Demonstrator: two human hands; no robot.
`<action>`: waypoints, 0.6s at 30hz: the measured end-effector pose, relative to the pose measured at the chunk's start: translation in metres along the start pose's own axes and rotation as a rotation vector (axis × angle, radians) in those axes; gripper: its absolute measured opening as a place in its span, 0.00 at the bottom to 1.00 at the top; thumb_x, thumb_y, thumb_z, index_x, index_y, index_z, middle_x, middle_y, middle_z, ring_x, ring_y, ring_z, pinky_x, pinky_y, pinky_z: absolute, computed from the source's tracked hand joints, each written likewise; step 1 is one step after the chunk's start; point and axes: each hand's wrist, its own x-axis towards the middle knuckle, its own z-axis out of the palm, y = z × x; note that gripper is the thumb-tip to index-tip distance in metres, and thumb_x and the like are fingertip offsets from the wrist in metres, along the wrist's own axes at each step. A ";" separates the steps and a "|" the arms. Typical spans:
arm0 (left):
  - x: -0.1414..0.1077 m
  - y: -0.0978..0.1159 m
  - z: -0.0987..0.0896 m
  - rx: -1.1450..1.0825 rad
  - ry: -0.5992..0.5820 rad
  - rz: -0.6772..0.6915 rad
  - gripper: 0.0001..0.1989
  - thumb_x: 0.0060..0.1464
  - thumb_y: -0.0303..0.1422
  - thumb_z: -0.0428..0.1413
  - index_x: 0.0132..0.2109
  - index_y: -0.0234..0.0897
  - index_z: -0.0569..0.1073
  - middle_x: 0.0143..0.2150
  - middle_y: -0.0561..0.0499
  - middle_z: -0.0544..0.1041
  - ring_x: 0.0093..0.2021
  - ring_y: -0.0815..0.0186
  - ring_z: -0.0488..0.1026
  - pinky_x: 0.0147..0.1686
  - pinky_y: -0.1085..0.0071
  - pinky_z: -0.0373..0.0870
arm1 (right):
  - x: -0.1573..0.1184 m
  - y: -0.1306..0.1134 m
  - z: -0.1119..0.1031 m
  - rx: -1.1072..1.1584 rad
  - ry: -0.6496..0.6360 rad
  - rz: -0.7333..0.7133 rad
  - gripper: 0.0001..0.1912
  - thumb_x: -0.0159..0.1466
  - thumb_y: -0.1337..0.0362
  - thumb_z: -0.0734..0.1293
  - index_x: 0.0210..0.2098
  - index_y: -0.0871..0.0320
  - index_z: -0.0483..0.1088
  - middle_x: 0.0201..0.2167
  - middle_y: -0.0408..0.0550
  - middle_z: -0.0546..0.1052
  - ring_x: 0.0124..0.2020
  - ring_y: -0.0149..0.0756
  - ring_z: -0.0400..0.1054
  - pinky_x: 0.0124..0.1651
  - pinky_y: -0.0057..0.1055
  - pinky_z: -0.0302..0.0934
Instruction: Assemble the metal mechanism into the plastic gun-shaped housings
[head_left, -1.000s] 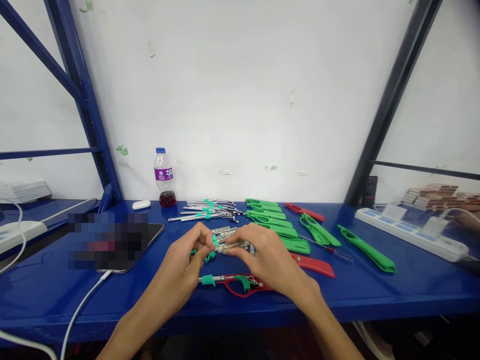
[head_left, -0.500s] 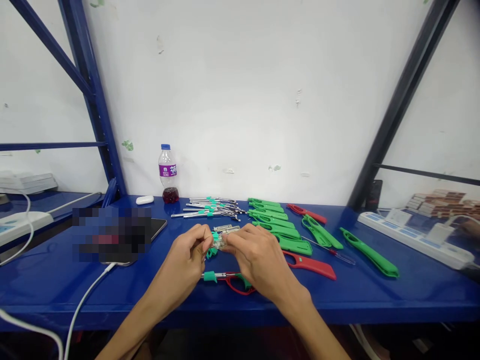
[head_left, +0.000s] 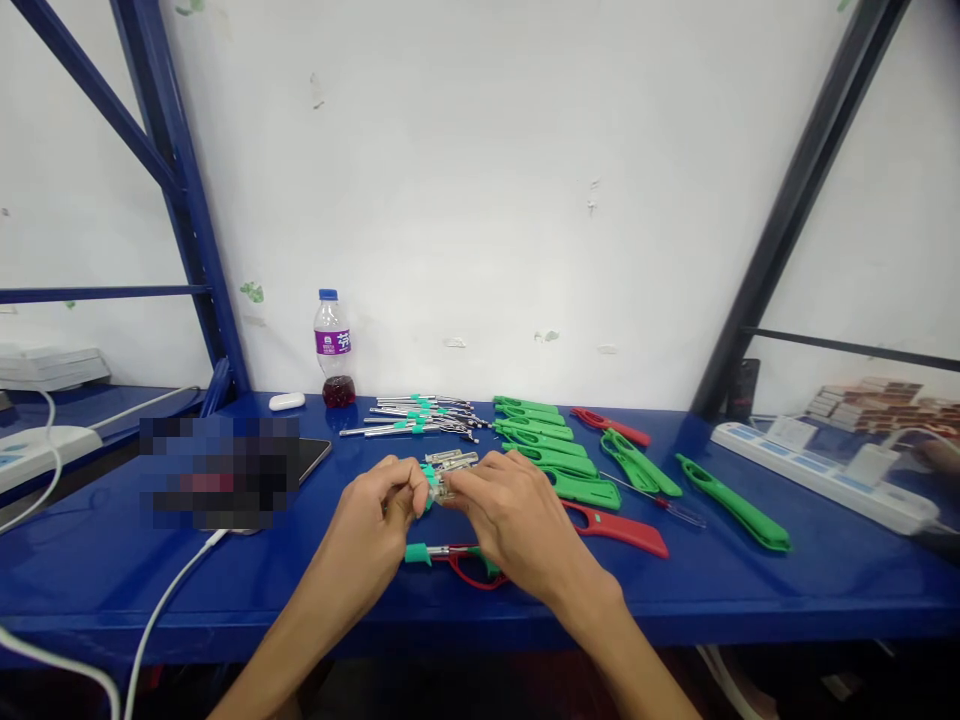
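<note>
My left hand [head_left: 375, 520] and my right hand [head_left: 521, 520] meet over the middle of the table, fingertips pinched together. Between them is a small clear plastic piece [head_left: 441, 490], mostly covered by the fingers. Beneath my hands lies a red lighter shell [head_left: 480, 582] with a metal tube and a teal collar [head_left: 418, 553] at its left; my right hand hides part of it. Just beyond the fingers are several small clear parts [head_left: 454, 459] and teal plastic bits [head_left: 428, 472].
Behind lie several metal lighter tubes [head_left: 420, 412]. Green lighter shells [head_left: 551, 455], a red shell half [head_left: 626, 530] and a screwdriver [head_left: 679, 512] are to the right. A bottle [head_left: 334, 350], a charging phone [head_left: 313, 457] and a power strip [head_left: 825, 480] stand around them.
My left fingers have shifted slightly at the clear piece. My right hand stays nearly still, and the view has moved a little.
</note>
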 end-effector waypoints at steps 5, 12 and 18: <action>-0.001 0.005 0.004 -0.169 -0.052 -0.120 0.15 0.63 0.48 0.52 0.47 0.43 0.66 0.30 0.62 0.65 0.17 0.77 0.54 0.13 0.78 0.54 | -0.003 0.009 -0.011 0.048 -0.021 0.027 0.07 0.75 0.69 0.70 0.40 0.55 0.70 0.34 0.42 0.78 0.37 0.40 0.69 0.44 0.36 0.54; -0.002 0.014 0.007 -0.234 -0.119 -0.140 0.22 0.65 0.53 0.49 0.53 0.42 0.70 0.38 0.52 0.76 0.25 0.68 0.73 0.17 0.73 0.64 | -0.014 0.028 -0.042 0.337 -0.054 0.174 0.07 0.78 0.63 0.67 0.54 0.47 0.73 0.43 0.40 0.81 0.43 0.39 0.73 0.46 0.35 0.62; -0.010 -0.001 0.022 0.219 -0.279 0.143 0.15 0.70 0.41 0.48 0.48 0.47 0.79 0.47 0.50 0.81 0.49 0.59 0.76 0.49 0.61 0.72 | -0.031 0.051 -0.054 0.303 -0.191 0.298 0.05 0.78 0.62 0.61 0.51 0.54 0.66 0.41 0.46 0.76 0.35 0.38 0.69 0.37 0.33 0.61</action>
